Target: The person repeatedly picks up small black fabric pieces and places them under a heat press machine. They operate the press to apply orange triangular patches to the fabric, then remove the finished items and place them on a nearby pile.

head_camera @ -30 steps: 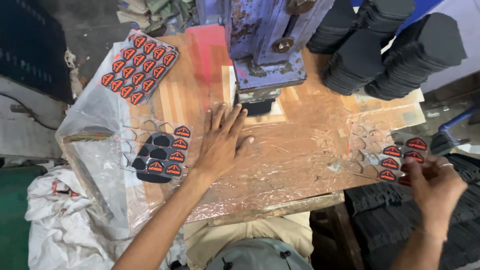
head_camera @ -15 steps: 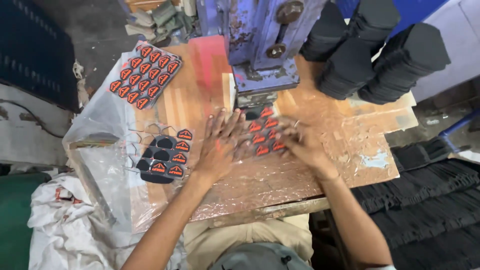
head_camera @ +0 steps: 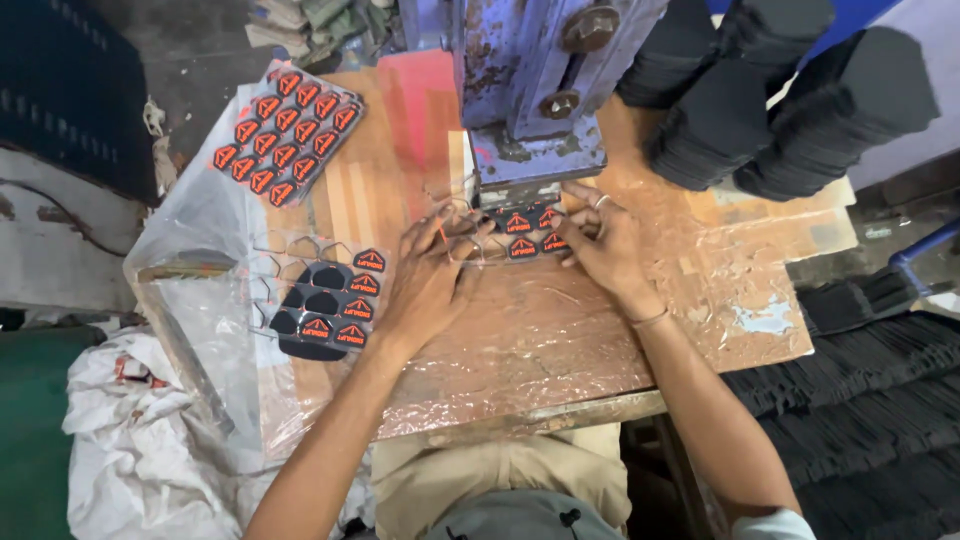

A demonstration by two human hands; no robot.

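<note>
A clear plastic sheet carrying several black patches with orange marks lies on the wooden bench, its far end under the blue press. My left hand rests flat on the sheet's left side, fingers spread. My right hand presses on its right side, fingertips touching the patches near the press base. A ring shows on one right finger.
Another sheet of black and orange patches lies left of my left hand. A fuller sheet of orange patches sits at the far left. Stacks of black pieces stand at the back right. White bags hang below left.
My right hand came in from the far right with the patch sheet and laid it before the press. Both hands have since slid it forward under the press.
</note>
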